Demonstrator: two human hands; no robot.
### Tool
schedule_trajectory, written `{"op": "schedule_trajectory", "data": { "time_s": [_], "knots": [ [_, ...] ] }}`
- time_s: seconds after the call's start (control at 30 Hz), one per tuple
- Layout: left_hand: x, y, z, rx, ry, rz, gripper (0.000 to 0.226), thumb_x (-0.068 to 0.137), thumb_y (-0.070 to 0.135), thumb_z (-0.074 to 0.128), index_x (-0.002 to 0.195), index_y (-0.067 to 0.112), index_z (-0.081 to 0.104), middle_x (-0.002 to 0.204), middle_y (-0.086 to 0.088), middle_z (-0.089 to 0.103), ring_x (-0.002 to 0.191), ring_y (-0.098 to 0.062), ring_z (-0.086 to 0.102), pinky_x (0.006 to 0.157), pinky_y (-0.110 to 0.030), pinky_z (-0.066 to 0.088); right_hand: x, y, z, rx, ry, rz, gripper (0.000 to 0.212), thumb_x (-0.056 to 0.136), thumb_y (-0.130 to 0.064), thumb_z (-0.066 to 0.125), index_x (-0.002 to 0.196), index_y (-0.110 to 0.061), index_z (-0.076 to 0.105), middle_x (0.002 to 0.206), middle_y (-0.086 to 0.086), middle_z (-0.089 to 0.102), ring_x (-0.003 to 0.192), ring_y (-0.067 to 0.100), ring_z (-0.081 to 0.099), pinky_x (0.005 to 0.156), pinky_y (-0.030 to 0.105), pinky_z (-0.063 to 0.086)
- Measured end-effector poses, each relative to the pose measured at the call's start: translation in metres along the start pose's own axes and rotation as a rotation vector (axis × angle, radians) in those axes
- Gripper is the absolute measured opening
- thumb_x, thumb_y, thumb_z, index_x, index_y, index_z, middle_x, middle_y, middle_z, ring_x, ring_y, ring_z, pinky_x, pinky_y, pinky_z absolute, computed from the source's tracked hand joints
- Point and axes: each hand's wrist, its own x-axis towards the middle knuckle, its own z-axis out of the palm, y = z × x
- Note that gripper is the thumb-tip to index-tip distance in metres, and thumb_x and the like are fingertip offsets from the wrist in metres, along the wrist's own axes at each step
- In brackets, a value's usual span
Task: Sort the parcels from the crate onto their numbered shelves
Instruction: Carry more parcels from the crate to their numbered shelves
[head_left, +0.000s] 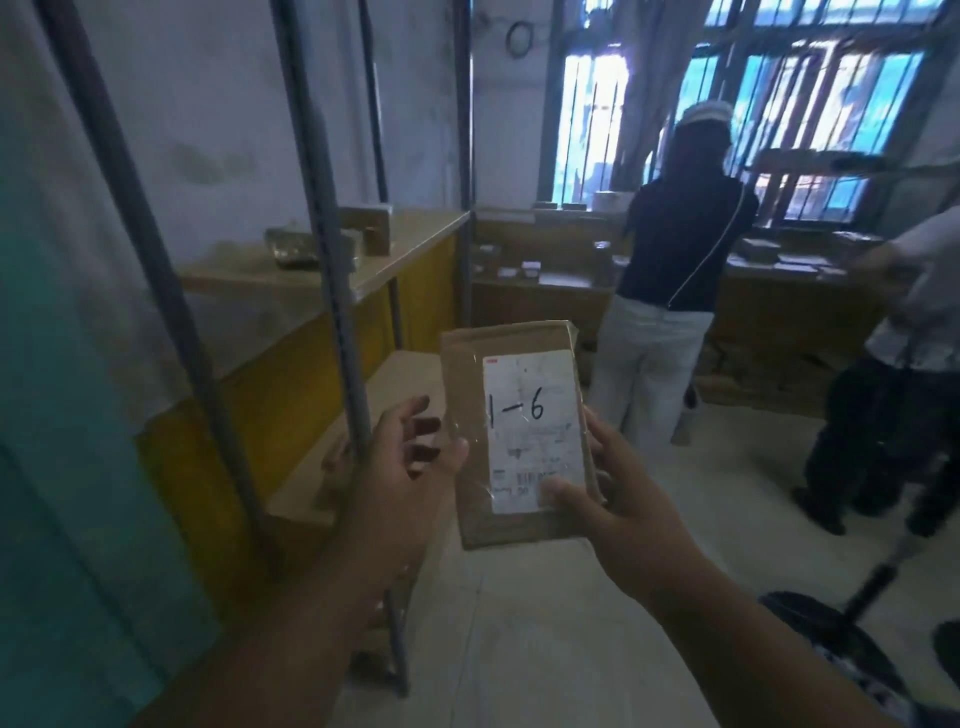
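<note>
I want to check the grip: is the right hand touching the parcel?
Touching. In the head view the right hand holds the parcel: its thumb lies on the white label and its fingers wrap the right edge.

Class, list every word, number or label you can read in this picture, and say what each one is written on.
"1-6": handwritten in black on the white label of the cardboard parcel, which the right hand holds.
The label's small print and the digits by its barcode: too blurred to read.
No readable numbers on the shelves.
</note>
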Motion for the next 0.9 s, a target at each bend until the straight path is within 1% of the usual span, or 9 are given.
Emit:
{"op": "schedule_trajectory", "data": {
  "time_s": [0.07, 0.17, 0.27, 0.37, 0.43, 0.57, 0.67, 0.8, 0.9],
  "knots": [
    [0.042, -0.006, 0.039, -0.009, -0.045, 0.014, 0.038, 0.091, 0.038, 0.065, 0.12, 0.052, 0.044, 0.12, 0.019, 0.059, 0.105, -0.005, 0.061, 0.074, -0.027, 0.055, 0.04, 0.014, -0.029, -0.02, 0.044, -0.016, 0.071, 0.087, -0.04, 0.071, 0.145, -0.056, 0.032, 0.141, -0.016, 0.054, 0.128, 0.017, 0.054, 0.094, 0.045, 0.058],
    [0.101, -0.016, 0.1, 0.011, -0.062, 0.044, 0.032, 0.09, 0.04, 0.065, 0.105, 0.061, 0.046, 0.112, 0.026, 0.06, 0.101, -0.001, 0.062, 0.081, -0.035, 0.058, 0.101, 0.039, -0.076, -0.024, 0.072, -0.045, 0.071, 0.09, -0.037, 0.07, 0.146, -0.054, 0.031, 0.139, -0.018, 0.054, 0.126, 0.014, 0.056, 0.094, 0.04, 0.058],
    [0.158, -0.018, 0.153, 0.037, -0.039, 0.078, 0.035, 0.09, 0.039, 0.065, 0.116, 0.052, 0.046, 0.113, 0.026, 0.058, 0.1, 0.001, 0.06, 0.086, -0.037, 0.057, 0.171, 0.059, -0.121, -0.027, 0.024, -0.055, 0.072, 0.089, -0.038, 0.071, 0.147, -0.052, 0.031, 0.14, -0.019, 0.053, 0.127, 0.014, 0.054, 0.095, 0.042, 0.058],
    [0.214, -0.009, 0.185, 0.087, 0.045, 0.063, 0.043, 0.091, 0.037, 0.065, 0.126, 0.044, 0.042, 0.111, 0.03, 0.054, 0.099, 0.004, 0.058, 0.078, -0.026, 0.054, 0.245, 0.064, -0.153, -0.017, -0.04, -0.078, 0.071, 0.086, -0.043, 0.073, 0.144, -0.055, 0.034, 0.137, -0.021, 0.054, 0.128, 0.017, 0.055, 0.094, 0.048, 0.057],
    [0.257, -0.007, 0.196, 0.128, 0.088, 0.064, 0.045, 0.091, 0.036, 0.065, 0.13, 0.041, 0.043, 0.114, 0.029, 0.053, 0.097, 0.006, 0.057, 0.071, -0.017, 0.048, 0.298, 0.066, -0.163, -0.019, -0.056, -0.096, 0.067, 0.088, -0.037, 0.072, 0.141, -0.057, 0.036, 0.131, -0.026, 0.055, 0.125, 0.014, 0.057, 0.092, 0.043, 0.059],
    [0.34, -0.016, 0.205, 0.179, 0.197, 0.095, 0.056, 0.089, 0.041, 0.067, 0.139, 0.039, 0.042, 0.126, 0.024, 0.054, 0.106, -0.002, 0.058, 0.082, -0.027, 0.05, 0.4, 0.078, -0.163, 0.003, -0.103, -0.138, 0.069, 0.089, -0.034, 0.071, 0.143, -0.058, 0.034, 0.134, -0.022, 0.056, 0.124, 0.015, 0.059, 0.093, 0.044, 0.058],
    [0.397, -0.023, 0.204, 0.215, 0.231, 0.145, 0.055, 0.089, 0.038, 0.068, 0.137, 0.04, 0.041, 0.127, 0.022, 0.054, 0.109, -0.001, 0.057, 0.089, -0.03, 0.05, 0.469, 0.086, -0.154, 0.02, -0.13, -0.198, 0.071, 0.089, -0.033, 0.071, 0.146, -0.054, 0.034, 0.136, -0.015, 0.057, 0.122, 0.017, 0.06, 0.091, 0.046, 0.059],
    [0.461, -0.016, 0.204, 0.245, 0.318, 0.152, 0.055, 0.089, 0.035, 0.069, 0.137, 0.036, 0.043, 0.127, 0.02, 0.055, 0.108, -0.002, 0.058, 0.094, -0.035, 0.051, 0.546, 0.084, -0.15, 0.073, -0.203, -0.23, 0.069, 0.088, -0.039, 0.071, 0.145, -0.054, 0.034, 0.134, -0.016, 0.06, 0.123, 0.018, 0.061, 0.092, 0.048, 0.058],
    [0.5, -0.009, 0.206, 0.25, 0.369, 0.184, 0.048, 0.089, 0.032, 0.07, 0.13, 0.04, 0.046, 0.124, 0.023, 0.057, 0.103, 0.008, 0.058, 0.087, -0.021, 0.051, 0.594, 0.082, -0.148, 0.082, -0.268, -0.264, 0.07, 0.088, -0.04, 0.071, 0.146, -0.053, 0.034, 0.136, -0.014, 0.059, 0.122, 0.018, 0.062, 0.092, 0.047, 0.058]
  ]
}}
